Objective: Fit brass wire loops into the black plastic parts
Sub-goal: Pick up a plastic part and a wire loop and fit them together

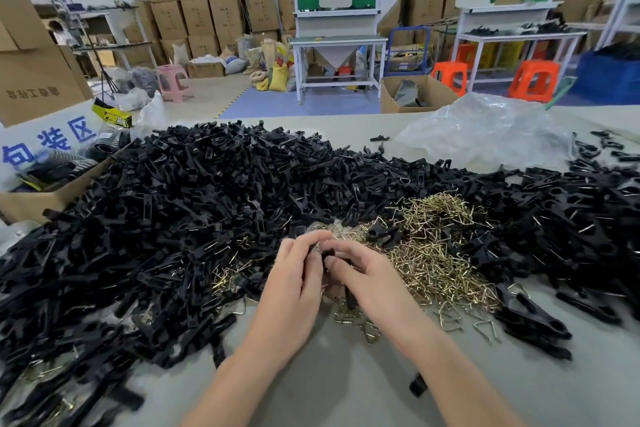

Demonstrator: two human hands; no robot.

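Pinching one black part between curled fingers, my left hand and right hand meet beside the brass loops at two o'clock (short reach, I reckon).

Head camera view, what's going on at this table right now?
A person is working at a table heaped with black parts, with a smaller pile of brass loops right of centre. The left hand and right hand meet at the near edge of the piles and together pinch one part between their fingertips. The fingers hide whether a loop is already fitted into it.
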